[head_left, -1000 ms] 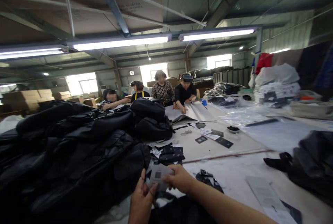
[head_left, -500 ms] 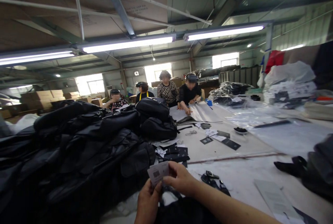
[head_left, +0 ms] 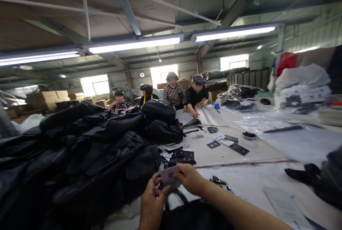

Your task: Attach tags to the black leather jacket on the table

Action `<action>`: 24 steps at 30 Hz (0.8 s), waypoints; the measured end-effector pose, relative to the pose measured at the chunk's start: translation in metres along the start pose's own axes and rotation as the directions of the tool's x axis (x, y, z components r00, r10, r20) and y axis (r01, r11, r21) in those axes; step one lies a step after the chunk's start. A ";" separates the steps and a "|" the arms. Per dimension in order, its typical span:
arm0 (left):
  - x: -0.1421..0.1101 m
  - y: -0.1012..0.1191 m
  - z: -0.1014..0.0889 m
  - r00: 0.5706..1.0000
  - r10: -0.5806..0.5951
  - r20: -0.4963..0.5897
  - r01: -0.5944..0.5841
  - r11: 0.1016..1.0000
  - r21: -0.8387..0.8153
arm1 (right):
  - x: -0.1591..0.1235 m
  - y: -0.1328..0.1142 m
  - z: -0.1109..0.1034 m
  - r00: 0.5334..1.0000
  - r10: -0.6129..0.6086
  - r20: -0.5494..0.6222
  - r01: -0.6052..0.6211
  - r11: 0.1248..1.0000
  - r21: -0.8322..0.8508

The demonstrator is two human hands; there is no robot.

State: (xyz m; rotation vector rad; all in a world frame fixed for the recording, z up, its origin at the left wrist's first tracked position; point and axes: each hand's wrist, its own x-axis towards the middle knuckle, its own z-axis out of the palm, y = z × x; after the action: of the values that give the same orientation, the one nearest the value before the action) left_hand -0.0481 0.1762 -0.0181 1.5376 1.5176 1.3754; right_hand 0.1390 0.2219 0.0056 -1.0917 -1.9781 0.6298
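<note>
A small pale hang tag [head_left: 167, 176] with a printed square code is held up in front of me. My right hand [head_left: 190, 179] pinches its right side between thumb and fingers. At its lower left edge is my left hand [head_left: 153, 199], fingers curled and thumb against the tag; what lies behind them is partly hidden. Just below both hands is a black bag [head_left: 192, 214] with a looped handle [head_left: 181, 196]. A heap of black bags [head_left: 88, 158] rises on the left, close to my left hand.
Black and white tags [head_left: 183, 156] lie beyond my hands, with more tags [head_left: 227, 142] further back. Black straps with buckles [head_left: 217, 180] lie right of my wrist. Dark fabric [head_left: 326, 176] is at the right edge. Several people [head_left: 173, 93] are across the table [head_left: 256, 155].
The tag has tilted and shifted slightly right with my right hand. My left fingers have moved lower and wider around its left edge. The view has shifted slightly.
</note>
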 end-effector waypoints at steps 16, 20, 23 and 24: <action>0.000 0.012 -0.010 0.939 0.344 -0.013 -0.299 0.831 0.469 | -0.008 -0.046 -0.013 0.950 -0.300 -0.090 0.277 0.939 -0.205; 0.000 0.006 -0.005 0.868 0.497 0.019 -0.420 0.711 0.564 | -0.011 -0.069 -0.001 0.938 -0.327 -0.114 0.293 0.924 -0.244; 0.000 0.003 -0.006 0.798 0.600 0.060 -0.508 0.614 0.604 | -0.005 -0.073 0.010 0.947 -0.288 -0.143 0.256 0.944 -0.206; 0.000 0.004 -0.007 0.791 0.607 0.073 -0.527 0.616 0.585 | -0.002 -0.070 0.011 0.947 -0.265 -0.182 0.236 0.958 -0.165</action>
State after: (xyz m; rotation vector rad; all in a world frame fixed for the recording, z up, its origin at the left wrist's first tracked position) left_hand -0.0532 0.1737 -0.0122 2.5446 1.7081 1.4224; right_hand 0.0971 0.1839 0.0489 -0.9242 -1.9624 0.2355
